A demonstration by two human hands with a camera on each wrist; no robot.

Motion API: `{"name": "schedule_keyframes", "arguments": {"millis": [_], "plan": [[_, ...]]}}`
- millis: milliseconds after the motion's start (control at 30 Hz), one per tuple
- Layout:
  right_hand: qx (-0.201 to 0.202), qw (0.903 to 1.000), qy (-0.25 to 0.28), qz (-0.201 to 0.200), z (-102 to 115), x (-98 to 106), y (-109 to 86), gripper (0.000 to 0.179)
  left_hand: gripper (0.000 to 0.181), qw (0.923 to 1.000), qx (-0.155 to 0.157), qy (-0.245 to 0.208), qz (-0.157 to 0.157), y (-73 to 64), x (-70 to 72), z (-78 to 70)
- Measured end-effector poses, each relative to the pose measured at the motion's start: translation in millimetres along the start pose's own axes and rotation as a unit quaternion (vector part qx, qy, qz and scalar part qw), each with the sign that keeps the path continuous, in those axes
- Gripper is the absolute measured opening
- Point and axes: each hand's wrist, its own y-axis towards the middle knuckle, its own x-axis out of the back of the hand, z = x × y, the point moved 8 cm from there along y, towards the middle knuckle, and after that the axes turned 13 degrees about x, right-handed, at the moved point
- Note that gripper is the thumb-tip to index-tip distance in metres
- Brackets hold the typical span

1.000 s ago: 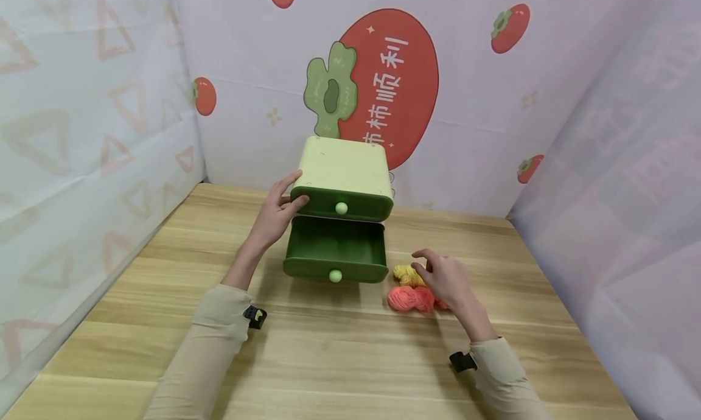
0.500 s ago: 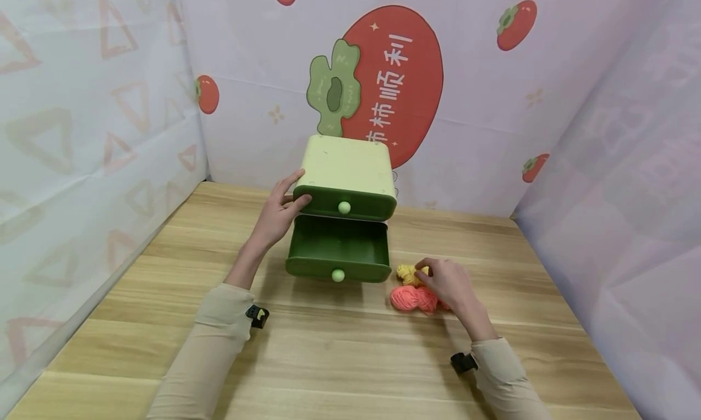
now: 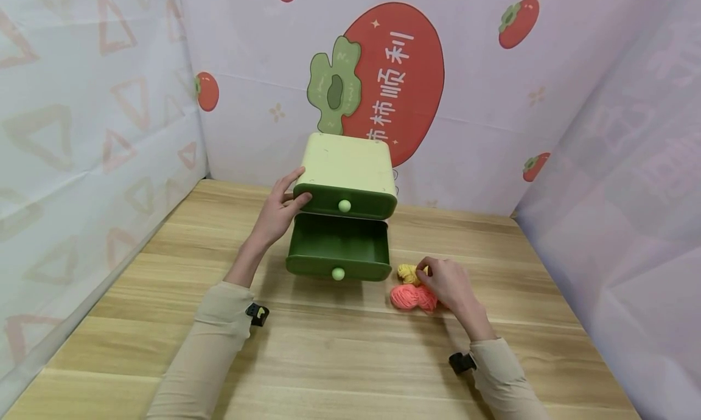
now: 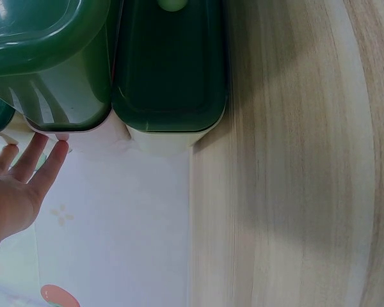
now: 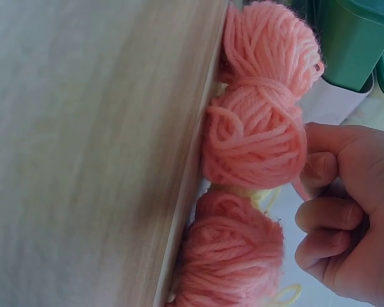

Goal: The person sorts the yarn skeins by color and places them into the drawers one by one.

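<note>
A small two-drawer cabinet [image 3: 350,164] with a pale yellow-green body stands on the table. Its dark green lower drawer [image 3: 336,268] is pulled out, with nothing visible inside. My left hand [image 3: 276,213] rests against the cabinet's left side, thumb on the upper drawer front [image 3: 367,205]. In the left wrist view, its fingers [image 4: 49,167] look straight. My right hand [image 3: 450,286] pinches a yellow yarn skein [image 3: 407,274] between thumb and index finger; its other fingers are curled. Two pink yarn skeins [image 5: 256,134] lie in front, partly hiding the yellow one in the right wrist view.
The wooden table [image 3: 328,359] carries everything. A printed cloth wall [image 3: 471,122] closes off the back, with cloth sides at left and right. Each wrist wears a black camera [image 3: 257,314]. The upper drawer is closed.
My right thumb and index finger, spread apart above the yellow skein earlier, have come together on it. My left hand stays on the cabinet. The head view has shifted slightly.
</note>
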Motion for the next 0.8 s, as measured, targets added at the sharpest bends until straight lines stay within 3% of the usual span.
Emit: {"name": "schedule_keyframes", "arguments": {"millis": [300,533,800], "plan": [[-0.008,0.9999,0.004,-0.006,0.9,3.0,-1.5,0.009,0.061,1.0,-0.002,0.007,-0.002,0.3,-0.4,-0.6],[-0.005,0.9996,0.006,-0.028,3.9,8.8,-1.5,0.009,0.061,1.0,0.0,-0.002,-0.009,17.8,0.1,26.0],[0.021,0.997,0.006,-0.074,14.2,23.7,-2.9,0.007,0.059,0.9997,-0.014,0.003,-0.018,18.3,0.8,27.6]]}}
